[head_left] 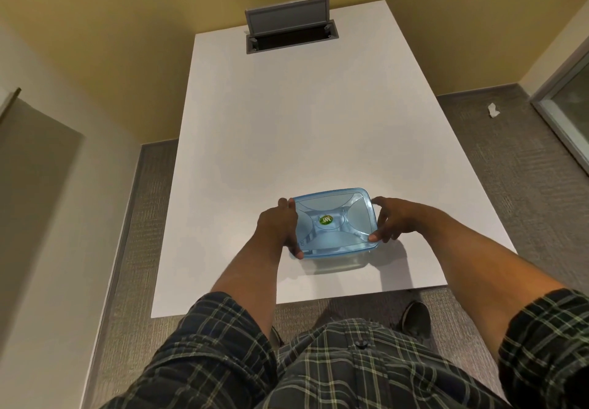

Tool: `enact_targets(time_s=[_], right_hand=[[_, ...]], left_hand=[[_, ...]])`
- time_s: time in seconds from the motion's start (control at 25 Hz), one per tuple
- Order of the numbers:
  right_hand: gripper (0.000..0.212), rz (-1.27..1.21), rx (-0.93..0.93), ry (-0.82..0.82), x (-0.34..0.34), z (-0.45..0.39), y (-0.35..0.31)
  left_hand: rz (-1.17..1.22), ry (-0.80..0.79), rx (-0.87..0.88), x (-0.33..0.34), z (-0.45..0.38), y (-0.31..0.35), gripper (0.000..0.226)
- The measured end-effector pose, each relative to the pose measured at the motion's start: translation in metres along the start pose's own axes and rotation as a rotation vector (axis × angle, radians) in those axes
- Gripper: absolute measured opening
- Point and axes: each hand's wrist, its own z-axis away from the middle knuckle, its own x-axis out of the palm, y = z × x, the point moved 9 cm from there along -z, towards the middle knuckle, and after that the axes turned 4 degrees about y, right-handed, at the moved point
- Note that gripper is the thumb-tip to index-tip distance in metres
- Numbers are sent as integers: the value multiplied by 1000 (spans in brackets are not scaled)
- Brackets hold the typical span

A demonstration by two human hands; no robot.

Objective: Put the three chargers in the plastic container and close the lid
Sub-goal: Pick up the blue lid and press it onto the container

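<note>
A clear plastic container (342,263) stands on the white table (287,128) near its front edge. A translucent blue lid (334,222) with a green round sticker in its middle lies on top of it. My left hand (279,227) grips the lid's left edge, thumb at the near corner. My right hand (387,220) grips the right edge, thumb on the near right corner and fingers over the far corner. No chargers show anywhere; the blue lid hides what is inside the container.
An open grey cable hatch (291,31) with its flap raised sits at the table's far end. Grey carpet surrounds the table, with a white scrap of paper (493,110) on the floor at right. My shoe (416,319) shows below the table's front edge.
</note>
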Motion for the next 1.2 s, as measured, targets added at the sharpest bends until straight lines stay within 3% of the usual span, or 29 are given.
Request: enact_targets(time_s=[0.08, 0.28, 0.36, 0.44, 0.56, 0.68, 0.76, 0.88, 1.0, 1.2], right_hand=[[140, 220, -129, 79, -10, -4, -10], [146, 418, -208, 127, -18, -11, -19], [136, 496, -189, 169, -25, -13, -21], [103, 527, -181, 231, -36, -19, -30], [44, 268, -149, 379, -52, -29, -41], [23, 30, -111, 541, -59, -32, -38], [23, -28, -105, 536, -59, -34, -33], [41, -160, -34, 464, -58, -41, -19], [39, -335, 1, 401, -55, -46, -12], [43, -365, 69, 396, -54, -48, -4]], left_hand=[[-53, 44, 31, -7, 0, 3, 132], [-13, 19, 31, -7, -4, 2, 121], [9, 25, 29, -6, -5, 1, 123], [-8, 30, 44, -6, -6, 3, 127], [-51, 24, 59, -6, -8, 5, 129], [-63, 8, 61, -5, -10, 5, 125], [-55, 10, 56, -5, -11, 5, 125], [-45, 16, 50, -3, -12, 2, 124], [-20, 18, 51, -1, -14, 0, 123], [61, 7, 29, 3, -15, -5, 122]])
